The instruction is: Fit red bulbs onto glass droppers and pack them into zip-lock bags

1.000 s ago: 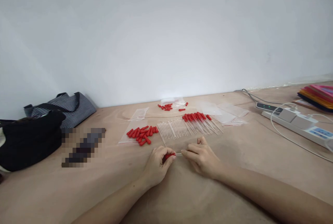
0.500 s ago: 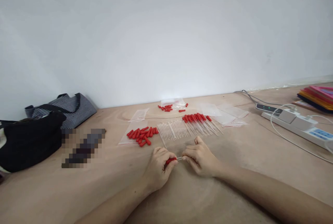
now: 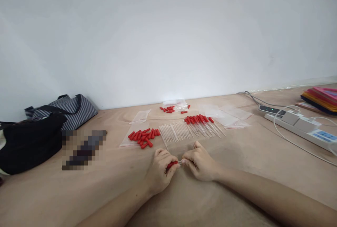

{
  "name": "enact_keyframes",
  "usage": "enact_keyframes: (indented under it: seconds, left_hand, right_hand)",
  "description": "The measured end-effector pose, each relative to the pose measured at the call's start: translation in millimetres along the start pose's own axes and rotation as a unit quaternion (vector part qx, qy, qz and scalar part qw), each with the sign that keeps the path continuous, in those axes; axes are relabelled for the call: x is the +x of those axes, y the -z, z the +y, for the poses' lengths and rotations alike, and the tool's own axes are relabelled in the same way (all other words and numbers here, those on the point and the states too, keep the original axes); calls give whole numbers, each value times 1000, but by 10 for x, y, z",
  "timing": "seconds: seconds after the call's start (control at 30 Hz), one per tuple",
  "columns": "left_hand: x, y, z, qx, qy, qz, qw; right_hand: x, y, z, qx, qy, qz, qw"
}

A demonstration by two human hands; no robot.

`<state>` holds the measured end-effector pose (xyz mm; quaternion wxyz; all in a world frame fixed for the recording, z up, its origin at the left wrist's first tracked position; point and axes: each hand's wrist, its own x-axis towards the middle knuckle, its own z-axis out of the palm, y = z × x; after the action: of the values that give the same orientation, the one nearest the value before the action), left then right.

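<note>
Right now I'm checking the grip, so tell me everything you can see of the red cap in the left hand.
The red cap looks smooth and rubbery. Its visible part slants slightly, the right end higher in the picture. The left hand pinches it between thumb and fingers, hiding much of it. A thin, clear tube shows at its right end, held by the right hand; how far it goes in can't be told.

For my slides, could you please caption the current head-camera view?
Left hand grips a red dropper bulb, right hand pinches a clear pipette tube, bulb-topped pipettes lying beyond.
</note>
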<state>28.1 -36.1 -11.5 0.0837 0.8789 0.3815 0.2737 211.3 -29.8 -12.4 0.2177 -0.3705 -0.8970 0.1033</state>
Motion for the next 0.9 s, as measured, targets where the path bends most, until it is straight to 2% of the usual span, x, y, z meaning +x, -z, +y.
enact_keyframes:
  seconds: [0.2,0.3,0.43,0.53,0.6,0.67,0.73,0.8,0.9]
  left_hand:
    - [36,3,-26,17,17,5,1000]
    - [60,11,-74,13,33,15,999]
    - [73,38,-102,-1,59,1,998]
    - [69,60,-100,-11,61,-24,998]
    - [62,85,-113,-12,68,-12,998]
    - [53,123,-151,-5,84,27,996]
    - [46,172,-215,18,104,69,992]
    - [41,222,-299,51,123,97,986]
    - [40,279,-423,102,156,112,976]
  right_hand:
    - [18,23,36,4,8,-11,1000]
    - [17,99,117,3,42,11,999]
    - [-21,163,204,-66,75,62,993]
    - [-50,148,202,-104,85,72,988]
    - [-58,138,208,-97,69,70,990]
    - [-47,154,265,-74,10,90,993]
    - [-12,198,389,-44,-85,134,986]
    - [51,255,561,-23,-198,181,963]
    - [169,312,812,-40,-346,208,914]
